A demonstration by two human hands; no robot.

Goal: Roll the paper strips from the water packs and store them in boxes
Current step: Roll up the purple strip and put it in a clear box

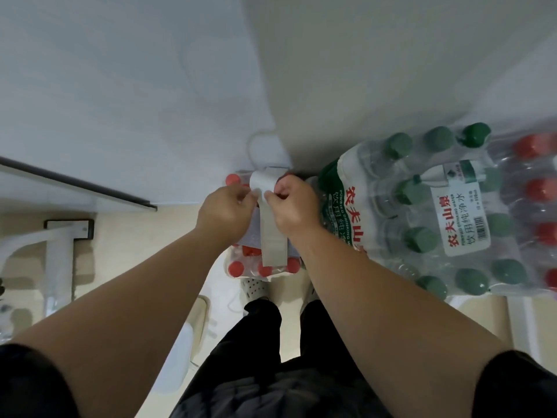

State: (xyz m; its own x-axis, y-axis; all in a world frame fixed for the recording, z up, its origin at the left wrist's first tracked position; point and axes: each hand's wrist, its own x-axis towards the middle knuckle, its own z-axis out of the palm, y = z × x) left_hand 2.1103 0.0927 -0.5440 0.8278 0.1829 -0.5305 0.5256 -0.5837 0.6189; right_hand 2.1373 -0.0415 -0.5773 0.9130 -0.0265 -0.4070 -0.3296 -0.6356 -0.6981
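Strip (pixel 272 236) of grey paper hangs mid-frame over the red-capped water pack (pixel 236 268), left hand (pixel 226 212) and right hand (pixel 294 206) both pinching its looped top, so rolling looks just begun; next move probably needs winding the loose tail tight, no boxes in view.

a dark rail (pixel 75 181) crosses the pale wall (pixel 120 86); a white stand (pixel 58 257) rests on beige floor (pixel 135 230).
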